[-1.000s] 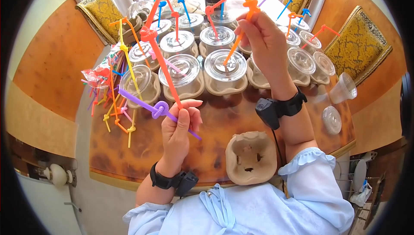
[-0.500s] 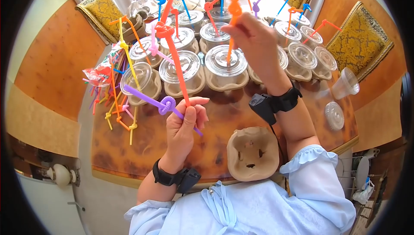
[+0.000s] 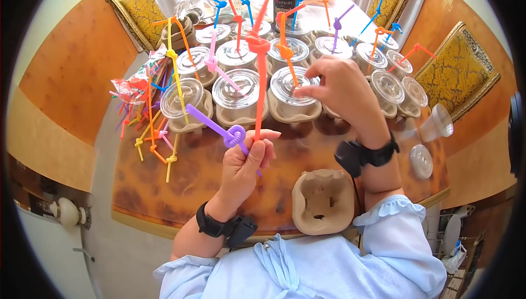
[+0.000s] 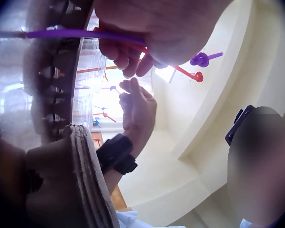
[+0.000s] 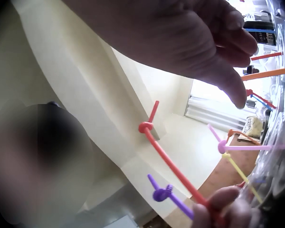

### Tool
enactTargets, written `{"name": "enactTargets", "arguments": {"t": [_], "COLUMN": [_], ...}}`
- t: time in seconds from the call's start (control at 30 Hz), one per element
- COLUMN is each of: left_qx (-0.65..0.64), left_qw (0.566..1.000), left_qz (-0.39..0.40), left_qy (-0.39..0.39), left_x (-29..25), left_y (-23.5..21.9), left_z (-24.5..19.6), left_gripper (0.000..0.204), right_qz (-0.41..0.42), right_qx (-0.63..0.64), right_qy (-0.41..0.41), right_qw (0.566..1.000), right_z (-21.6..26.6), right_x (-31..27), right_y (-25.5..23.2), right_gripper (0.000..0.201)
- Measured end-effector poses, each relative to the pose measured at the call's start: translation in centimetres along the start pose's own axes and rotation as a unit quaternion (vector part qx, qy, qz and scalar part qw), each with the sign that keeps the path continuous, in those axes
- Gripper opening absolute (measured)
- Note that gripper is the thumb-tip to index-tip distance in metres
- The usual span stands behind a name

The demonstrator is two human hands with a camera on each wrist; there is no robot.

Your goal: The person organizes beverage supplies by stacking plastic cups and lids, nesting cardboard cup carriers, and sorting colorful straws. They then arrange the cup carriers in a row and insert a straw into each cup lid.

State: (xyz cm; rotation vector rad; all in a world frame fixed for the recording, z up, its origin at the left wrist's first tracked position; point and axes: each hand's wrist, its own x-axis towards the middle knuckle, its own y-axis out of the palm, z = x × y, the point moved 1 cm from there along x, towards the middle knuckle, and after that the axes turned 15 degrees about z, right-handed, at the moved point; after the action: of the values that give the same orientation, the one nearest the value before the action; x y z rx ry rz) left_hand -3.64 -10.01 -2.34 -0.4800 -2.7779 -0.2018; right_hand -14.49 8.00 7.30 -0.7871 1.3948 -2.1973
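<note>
My left hand (image 3: pixel 242 163) pinches a red knotted straw (image 3: pixel 261 90) and a purple knotted straw (image 3: pixel 211 120) between thumb and fingers. Both straws also show in the right wrist view, the red straw (image 5: pixel 171 164) beside the purple straw (image 5: pixel 180 204). An orange knotted straw (image 3: pixel 286 53) stands tilted in the lid of a front-row clear cup (image 3: pixel 278 92). Just right of that straw is my right hand (image 3: pixel 345 86), thumb and fingers apart with nothing between them. In the right wrist view the orange straw (image 5: pixel 270 74) passes behind its fingers.
Several lidded cups in cardboard holders carry knotted straws, such as a pink straw (image 3: pixel 211 64). Loose straws (image 3: pixel 150 134) and a red bag (image 3: pixel 134 88) lie at left. An empty holder (image 3: pixel 323 203) sits in front; a loose lid (image 3: pixel 421 162) and cup (image 3: pixel 438 122) are right.
The orange straw came down into the front cup's lid, and my right hand let go of it and lowered beside it. My left hand keeps its two straws, now further right in view.
</note>
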Motion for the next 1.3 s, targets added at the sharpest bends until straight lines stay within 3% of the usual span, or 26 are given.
{"name": "enactTargets", "arguments": {"t": [0.1, 0.17, 0.27, 0.33, 0.37, 0.4, 0.57, 0.9, 1.1, 1.3], "left_qx": [0.027, 0.049, 0.092, 0.142, 0.112, 0.072, 0.001, -0.001, 0.000, 0.004], "left_qw": [0.997, 0.996, 0.996, 0.987, 0.990, 0.993, 1.000, 1.000, 1.000, 1.000], "left_qz": [0.053, 0.062, 0.004, -0.055, -0.066, -0.080, -0.008, 0.003, 0.008, 0.019], "left_qy": [-0.042, -0.043, 0.013, 0.059, 0.054, 0.054, 0.018, -0.010, -0.020, -0.017], "left_x": [-0.1, 0.0, 0.4, 0.6, 0.5, 0.5, 0.1, 0.0, 0.0, 0.1], "left_y": [0.2, 0.6, 1.0, 0.2, -0.1, 0.0, 0.6, 0.6, 0.7, 0.7], "left_z": [0.2, 0.4, 0.7, 0.7, 0.5, 0.4, 0.1, 0.0, -0.1, 0.0], "left_gripper": [0.036, 0.040, 0.042, 0.042, 0.042, 0.037, 0.037, 0.037, 0.037, 0.031], "right_qz": [0.122, 0.170, -0.015, -0.292, -0.383, -0.407, -0.388, -0.357, -0.322, -0.067], "right_qx": [0.281, 0.457, 0.511, 0.382, 0.248, 0.192, 0.072, 0.110, 0.103, 0.121], "right_qy": [-0.096, -0.160, -0.144, -0.133, -0.063, -0.045, 0.048, 0.042, 0.087, 0.145], "right_qw": [0.947, 0.858, 0.847, 0.867, 0.887, 0.892, 0.918, 0.927, 0.937, 0.980], "right_z": [2.8, 3.4, 2.6, 0.8, -0.1, -1.5, -6.6, -7.5, -7.4, -9.4], "right_x": [-1.9, -2.0, -2.5, -3.5, -4.1, -4.2, -2.1, -1.4, -1.0, 0.3], "right_y": [-1.1, 0.3, -1.6, -3.7, -4.9, -5.4, -4.6, -4.2, -3.7, -1.5], "right_gripper": [0.022, 0.010, 0.017, 0.014, 0.016, 0.018, 0.022, 0.025, 0.026, 0.025]}}
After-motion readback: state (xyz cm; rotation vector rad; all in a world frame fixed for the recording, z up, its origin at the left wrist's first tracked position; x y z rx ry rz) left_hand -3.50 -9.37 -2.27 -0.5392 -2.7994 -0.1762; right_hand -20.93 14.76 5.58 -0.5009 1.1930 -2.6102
